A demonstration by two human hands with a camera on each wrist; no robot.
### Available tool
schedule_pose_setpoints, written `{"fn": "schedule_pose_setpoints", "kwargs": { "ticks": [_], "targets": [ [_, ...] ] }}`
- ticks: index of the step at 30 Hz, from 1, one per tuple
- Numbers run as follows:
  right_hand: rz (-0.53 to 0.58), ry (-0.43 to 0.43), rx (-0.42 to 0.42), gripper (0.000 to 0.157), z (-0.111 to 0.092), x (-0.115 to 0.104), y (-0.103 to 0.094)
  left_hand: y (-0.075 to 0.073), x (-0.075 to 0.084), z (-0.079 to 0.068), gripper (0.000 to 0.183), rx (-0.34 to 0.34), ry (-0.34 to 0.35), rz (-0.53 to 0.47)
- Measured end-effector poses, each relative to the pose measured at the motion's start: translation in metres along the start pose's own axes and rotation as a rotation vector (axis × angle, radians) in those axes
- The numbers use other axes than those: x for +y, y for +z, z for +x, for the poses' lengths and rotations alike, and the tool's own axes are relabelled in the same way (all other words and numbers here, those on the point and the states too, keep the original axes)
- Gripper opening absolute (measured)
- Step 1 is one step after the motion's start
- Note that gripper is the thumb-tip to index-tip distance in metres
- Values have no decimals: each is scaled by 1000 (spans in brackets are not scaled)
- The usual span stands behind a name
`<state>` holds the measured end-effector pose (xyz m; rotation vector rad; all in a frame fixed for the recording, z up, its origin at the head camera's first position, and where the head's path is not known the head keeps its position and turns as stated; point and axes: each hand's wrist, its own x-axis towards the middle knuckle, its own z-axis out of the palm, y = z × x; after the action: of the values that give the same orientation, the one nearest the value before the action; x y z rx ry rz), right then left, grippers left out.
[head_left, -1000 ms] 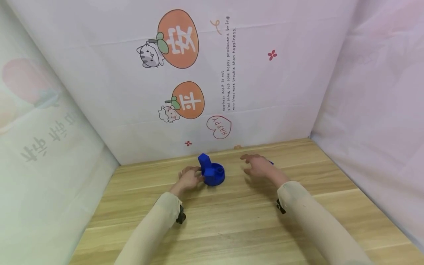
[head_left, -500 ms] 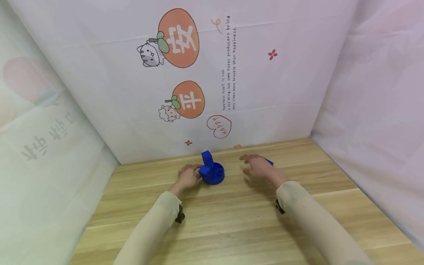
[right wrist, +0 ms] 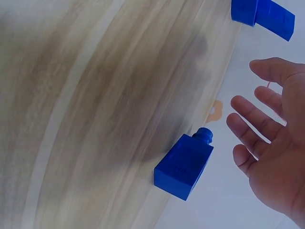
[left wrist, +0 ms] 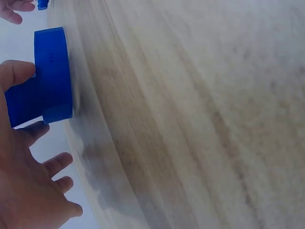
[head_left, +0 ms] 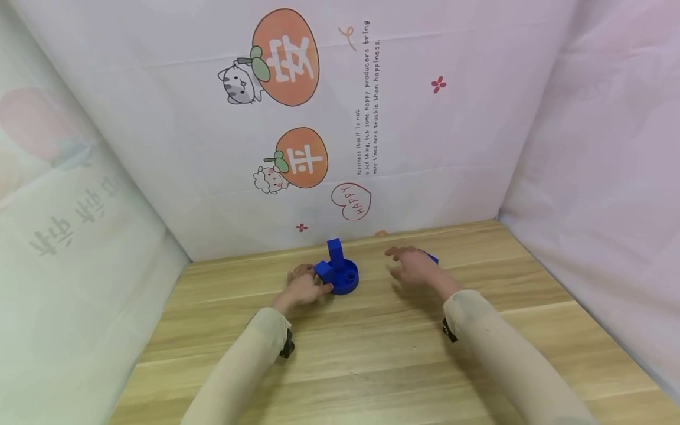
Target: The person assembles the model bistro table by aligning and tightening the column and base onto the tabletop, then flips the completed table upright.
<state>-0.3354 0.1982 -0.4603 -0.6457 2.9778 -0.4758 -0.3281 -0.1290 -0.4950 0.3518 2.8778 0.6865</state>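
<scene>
My left hand (head_left: 307, 288) pinches a blue block standing on a blue round base (head_left: 347, 287), between thumb and index finger. The base rests on the table and has a raised rim. A second blue block (head_left: 336, 252) stands up at its back, and a small round socket shows inside on the right. In the left wrist view the other fingers are spread below the base (left wrist: 53, 76). My right hand (head_left: 415, 267) hovers to the right, fingers loosely bent, holding nothing. A loose blue block with a ridged round peg (right wrist: 183, 164) lies near it, mostly hidden behind the hand in the head view.
The wooden table (head_left: 361, 366) ends at a white printed cloth wall (head_left: 414, 147) close behind the blue pieces. Cloth walls also stand at the left and right. Both wrists carry a small black camera, one of them the left wrist camera (head_left: 287, 344).
The round base has turned clockwise as seen from above, its front block moving left and its back block right. My left fingers have shifted along it. The right hand has hardly moved.
</scene>
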Motion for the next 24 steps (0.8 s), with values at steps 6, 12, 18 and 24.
{"fn": "schedule_pose_setpoints", "kwargs": {
  "ticks": [6, 12, 18, 24],
  "targets": [
    [-11, 22, 57, 53, -3, 7, -3, 4, -6, 4, 87, 0, 17, -6],
    [-13, 83, 140, 47, -14, 24, -10, 2, -4, 1, 83, 32, 67, -48],
    [-45, 185, 154, 46, -26, 47, -16, 3, -5, 1, 79, 30, 39, -59],
    [-48, 276, 108, 63, -30, 59, -15, 2, -8, 2, 79, 28, 50, -90]
  ]
}}
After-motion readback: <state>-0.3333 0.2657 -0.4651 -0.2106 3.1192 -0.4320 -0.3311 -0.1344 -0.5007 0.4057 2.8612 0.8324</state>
